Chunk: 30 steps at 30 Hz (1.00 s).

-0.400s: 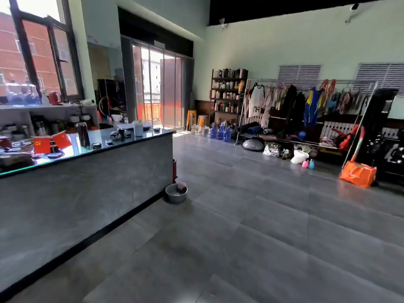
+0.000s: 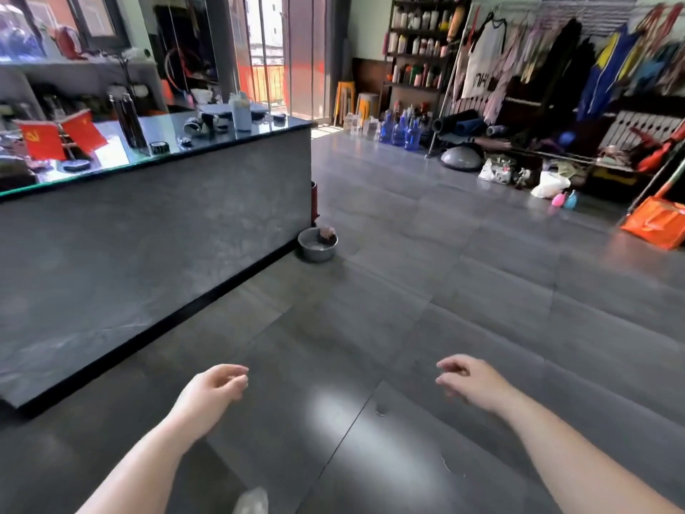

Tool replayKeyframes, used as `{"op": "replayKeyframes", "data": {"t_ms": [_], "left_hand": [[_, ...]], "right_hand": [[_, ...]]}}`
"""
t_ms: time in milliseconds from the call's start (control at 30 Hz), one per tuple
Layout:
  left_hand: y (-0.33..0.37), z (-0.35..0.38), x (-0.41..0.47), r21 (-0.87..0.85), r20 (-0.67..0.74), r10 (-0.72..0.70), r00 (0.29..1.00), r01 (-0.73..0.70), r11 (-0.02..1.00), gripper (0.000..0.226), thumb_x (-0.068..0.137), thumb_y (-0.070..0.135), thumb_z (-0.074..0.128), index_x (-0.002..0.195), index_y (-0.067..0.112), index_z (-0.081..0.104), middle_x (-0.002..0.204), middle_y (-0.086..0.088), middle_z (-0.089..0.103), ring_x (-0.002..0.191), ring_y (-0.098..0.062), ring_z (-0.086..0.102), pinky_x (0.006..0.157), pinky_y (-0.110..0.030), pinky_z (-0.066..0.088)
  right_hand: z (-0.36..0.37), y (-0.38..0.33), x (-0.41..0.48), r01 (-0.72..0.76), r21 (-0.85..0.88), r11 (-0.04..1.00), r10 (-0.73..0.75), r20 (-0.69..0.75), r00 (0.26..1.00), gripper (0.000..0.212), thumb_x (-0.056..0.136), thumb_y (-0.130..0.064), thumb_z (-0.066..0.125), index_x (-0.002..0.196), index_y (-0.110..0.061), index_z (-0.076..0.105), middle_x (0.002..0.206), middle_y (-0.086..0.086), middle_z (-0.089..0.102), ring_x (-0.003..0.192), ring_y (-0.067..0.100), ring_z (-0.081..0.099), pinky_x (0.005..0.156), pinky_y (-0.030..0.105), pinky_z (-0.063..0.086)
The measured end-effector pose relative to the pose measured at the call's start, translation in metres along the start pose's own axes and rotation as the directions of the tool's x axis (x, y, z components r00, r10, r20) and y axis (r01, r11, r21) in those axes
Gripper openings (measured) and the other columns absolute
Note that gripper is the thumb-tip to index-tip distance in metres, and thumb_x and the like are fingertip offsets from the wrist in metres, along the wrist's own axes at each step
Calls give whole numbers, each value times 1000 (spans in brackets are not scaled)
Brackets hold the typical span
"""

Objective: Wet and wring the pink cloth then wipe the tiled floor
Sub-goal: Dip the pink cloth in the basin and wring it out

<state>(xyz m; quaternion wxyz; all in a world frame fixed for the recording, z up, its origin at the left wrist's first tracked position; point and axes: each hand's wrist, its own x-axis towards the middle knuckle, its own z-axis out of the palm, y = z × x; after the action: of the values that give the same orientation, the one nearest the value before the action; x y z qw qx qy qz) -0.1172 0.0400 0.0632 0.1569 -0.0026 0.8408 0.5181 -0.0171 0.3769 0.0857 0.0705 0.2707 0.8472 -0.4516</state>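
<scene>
The pink cloth (image 2: 327,231), a crumpled lump, sits on the rim of a round metal basin (image 2: 317,249) at the stone counter's (image 2: 148,246) corner; glossy grey tiled floor (image 2: 426,291) stretches wide between; left hand (image 2: 213,393) and right hand (image 2: 469,380) hang loosely curled, holding nothing.

The counter (image 2: 148,235) stands left, flags (image 2: 59,139) on it; the basin (image 2: 317,250) sits on the floor (image 2: 407,291) by the counter's far corner, the cloth (image 2: 327,231) in it; shelf (image 2: 419,50) and clothes rack (image 2: 556,68) behind, to the right; left hand (image 2: 213,393) and right hand (image 2: 469,378) nearest, apart.
</scene>
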Motion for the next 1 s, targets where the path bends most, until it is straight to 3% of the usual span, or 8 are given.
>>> {"op": "replayKeyframes", "data": {"t_ms": [200, 333, 500, 600, 700, 833, 900, 1000], "left_hand": [[39, -56, 179, 79, -121, -23, 992, 32, 996, 20, 89, 23, 51, 72, 29, 57, 77, 4, 64, 84, -23, 60, 60, -27, 40], [75, -79, 276, 136, -254, 12, 967, 24, 990, 28, 91, 26, 45, 64, 35, 50, 71, 9, 61, 71, -19, 55, 53, -26, 36], [104, -69, 405, 249, -124, 26, 992, 5, 968, 18, 91, 30, 47, 75, 29, 55, 81, 5, 65, 76, -18, 57, 59, -27, 39], [114, -53, 489, 341, -56, 40, 998, -18, 940, 15, 91, 31, 46, 78, 30, 54, 87, 4, 65, 80, -20, 57, 60, -27, 39], [129, -29, 583, 370, -25, 9, 1000, 1, 929, 11, 90, 28, 47, 83, 32, 56, 94, 4, 63, 82, -17, 53, 64, -27, 39], [156, 12, 728, 395, -46, -50, 998, 65, 916, 26, 91, 23, 47, 114, 23, 57, 115, 0, 64, 92, -17, 52, 76, -28, 40], [174, 33, 798, 437, -32, -86, 996, 91, 895, 36, 91, 22, 46, 126, 21, 48, 128, -1, 57, 107, -20, 54, 86, -30, 41], [181, 62, 887, 534, 66, -150, 986, 92, 840, 50, 91, 24, 46, 139, 21, 31, 146, 2, 37, 130, -17, 40, 104, -29, 34]], "right_hand": [[10, -132, 165, 48, 228, 973, 11, -250, 968, 17, 89, 6, 46, 97, -6, 52, 76, 7, 57, 33, -7, 52, 35, 3, 34], [29, -178, 257, 20, 227, 974, 53, -314, 948, 22, 89, 8, 42, 104, 0, 55, 65, 1, 55, 53, 15, 52, 42, 7, 40], [38, -209, 363, 17, 258, 966, 70, -323, 944, 22, 88, 7, 45, 84, -13, 54, 67, -2, 59, 57, 14, 54, 45, 4, 39], [31, -222, 446, 3, 272, 962, 86, -316, 945, 19, 86, 5, 49, 93, -12, 55, 68, -3, 60, 59, 11, 56, 48, 5, 39], [18, -233, 550, -13, 299, 954, 103, -289, 952, 25, 86, 0, 51, 107, -12, 56, 71, -8, 62, 80, 21, 57, 67, 22, 44], [-5, -258, 712, -27, 298, 954, 93, -212, 973, 37, 90, -3, 51, 127, -6, 45, 104, 9, 63, 98, 19, 52, 70, 19, 40], [-14, -278, 790, -62, 332, 941, 108, -124, 986, 56, 89, -7, 56, 139, -9, 32, 133, 13, 49, 118, 22, 47, 89, 25, 40], [-13, -303, 895, -129, 292, 948, 132, 11, 991, 73, 87, -15, 62, 146, -18, 19, 151, 7, 28, 138, 21, 29, 106, 30, 27]]}}
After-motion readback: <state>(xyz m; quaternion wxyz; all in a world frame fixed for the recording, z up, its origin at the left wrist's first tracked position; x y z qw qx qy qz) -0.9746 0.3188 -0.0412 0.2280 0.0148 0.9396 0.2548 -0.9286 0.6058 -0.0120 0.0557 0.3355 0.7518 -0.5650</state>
